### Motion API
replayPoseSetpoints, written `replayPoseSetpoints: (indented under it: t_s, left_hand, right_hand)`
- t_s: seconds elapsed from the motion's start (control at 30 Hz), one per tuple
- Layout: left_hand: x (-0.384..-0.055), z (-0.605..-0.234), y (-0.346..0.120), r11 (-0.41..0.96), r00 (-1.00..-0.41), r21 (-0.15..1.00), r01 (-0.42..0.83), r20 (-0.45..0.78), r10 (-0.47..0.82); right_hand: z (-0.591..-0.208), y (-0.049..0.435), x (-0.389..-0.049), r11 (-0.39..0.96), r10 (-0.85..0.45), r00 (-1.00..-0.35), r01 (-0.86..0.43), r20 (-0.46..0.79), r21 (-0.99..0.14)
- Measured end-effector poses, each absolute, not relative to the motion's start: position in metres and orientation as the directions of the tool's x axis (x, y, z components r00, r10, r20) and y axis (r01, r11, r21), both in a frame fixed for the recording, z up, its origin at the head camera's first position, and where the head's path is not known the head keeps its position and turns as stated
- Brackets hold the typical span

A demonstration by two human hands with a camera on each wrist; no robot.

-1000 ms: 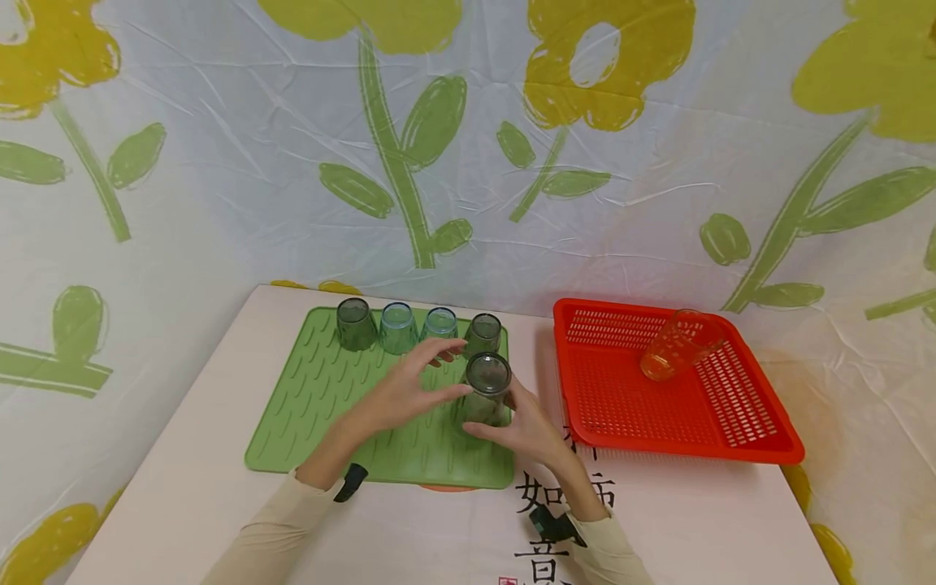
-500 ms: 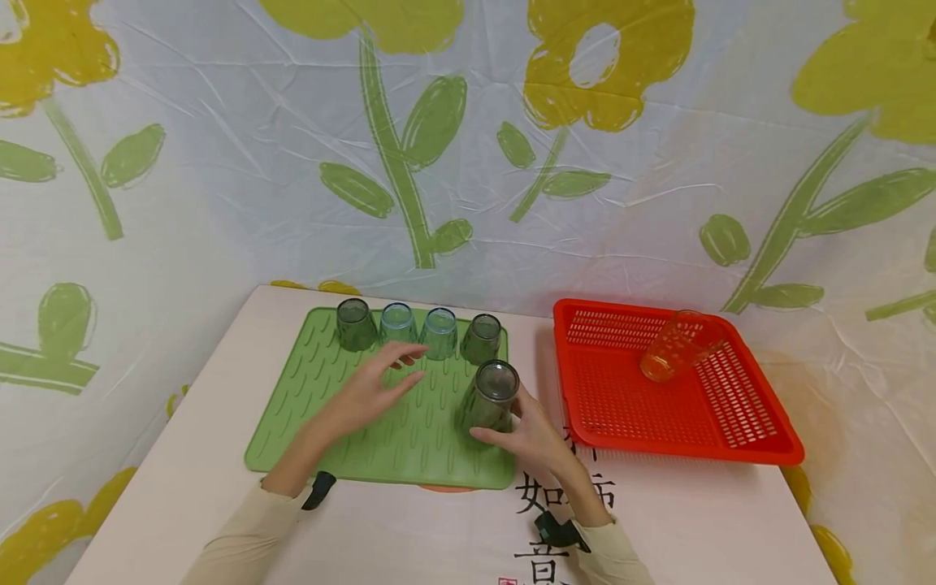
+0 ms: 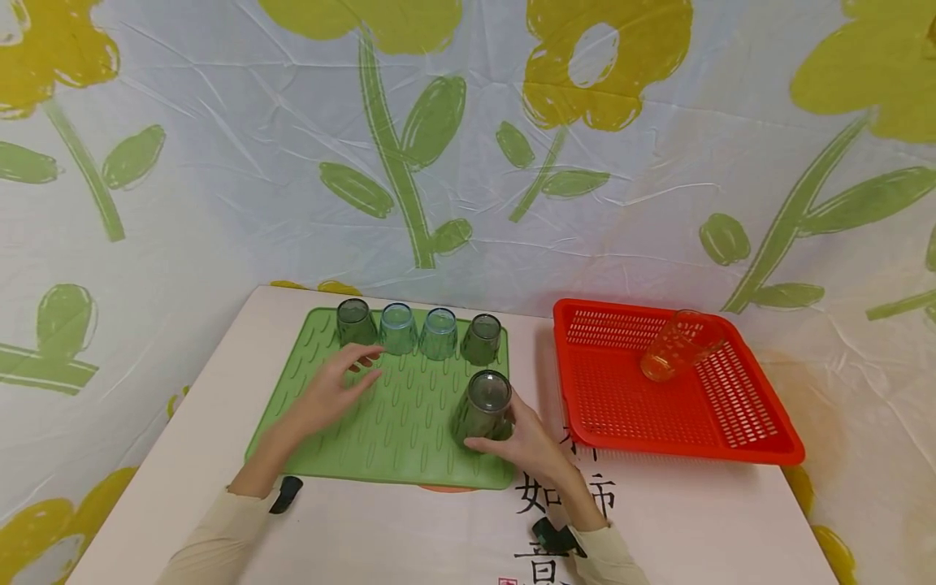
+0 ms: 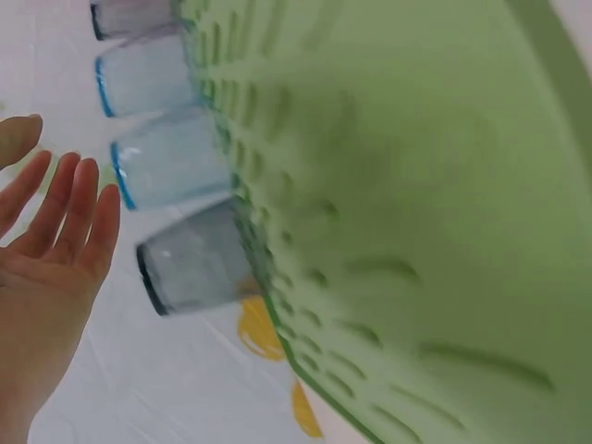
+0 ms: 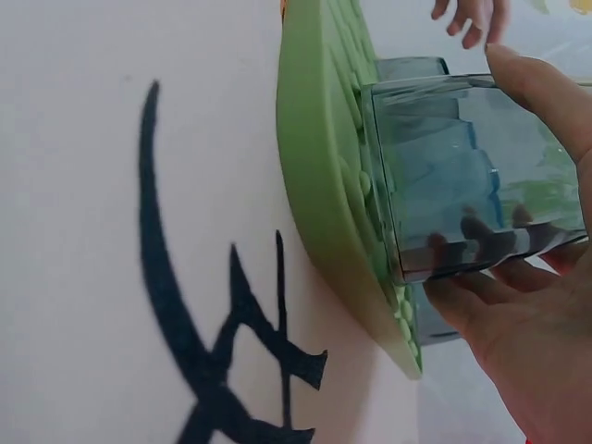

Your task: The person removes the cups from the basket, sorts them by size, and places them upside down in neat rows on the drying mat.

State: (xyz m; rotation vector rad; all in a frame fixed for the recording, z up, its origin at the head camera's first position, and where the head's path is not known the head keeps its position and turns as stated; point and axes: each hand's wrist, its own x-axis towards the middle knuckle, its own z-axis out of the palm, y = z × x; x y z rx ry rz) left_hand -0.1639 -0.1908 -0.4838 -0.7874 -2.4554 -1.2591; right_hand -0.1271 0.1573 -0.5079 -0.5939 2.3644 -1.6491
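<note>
My right hand (image 3: 528, 439) holds a dark grey glass (image 3: 483, 414), thumb on the near side and fingers round the far side. The glass is bottom up over the right part of the green drying mat (image 3: 395, 455); in the right wrist view its rim (image 5: 384, 185) meets or nearly meets the mat. My left hand (image 3: 329, 394) hovers above the mat's left half, fingers loosely bent, holding nothing. Along the mat's back edge stand upturned glasses: a dark grey one (image 3: 356, 327), two blue ones (image 3: 398, 331) and another dark grey one (image 3: 482, 341).
To the right of the mat sits a red plastic basket (image 3: 680, 449). Inside it a clear glass (image 3: 669, 349) leans against the back right. Black characters (image 3: 541, 493) mark the pale tablecloth in front. A flowered cloth (image 3: 475, 244) hangs behind the table.
My left hand has drawn away from the held glass, to the left and slightly nearer. With my right hand still round it, the glass has come a little nearer and lower.
</note>
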Motion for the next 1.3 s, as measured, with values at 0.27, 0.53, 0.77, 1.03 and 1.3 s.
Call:
replayPoseSetpoints:
  t_s: [0.27, 0.53, 0.77, 1.03, 1.3]
  left_hand:
    - [-0.165, -0.494, -0.217, 0.525, -0.83, 0.644, 0.556, 0.453, 0.324]
    - [-0.168, -0.508, -0.251, 0.608, -0.866, 0.617, 0.5, 0.381, 0.324]
    - [-0.169, -0.514, -0.275, 0.68, -0.879, 0.562, 0.471, 0.357, 0.315]
    - [-0.174, -0.523, -0.294, 0.719, -0.871, 0.503, 0.48, 0.369, 0.323]
    - [-0.171, -0.526, -0.301, 0.772, -0.902, 0.481, 0.414, 0.328, 0.28]
  right_hand:
    - [-0.512, 0.158, -0.128, 0.259, -0.457, -0.887, -0.205, 0.067, -0.944]
    - [-0.511, 0.159, -0.128, 0.242, -0.485, -0.871, -0.219, 0.077, -0.945]
    - [-0.511, 0.157, -0.129, 0.261, -0.47, -0.878, -0.239, 0.093, -0.935]
    - [-0.512, 0.154, -0.131, 0.273, -0.469, -0.874, -0.28, 0.126, -0.921]
    - [-0.511, 0.155, -0.131, 0.282, -0.469, -0.878, -0.254, 0.098, -0.925]
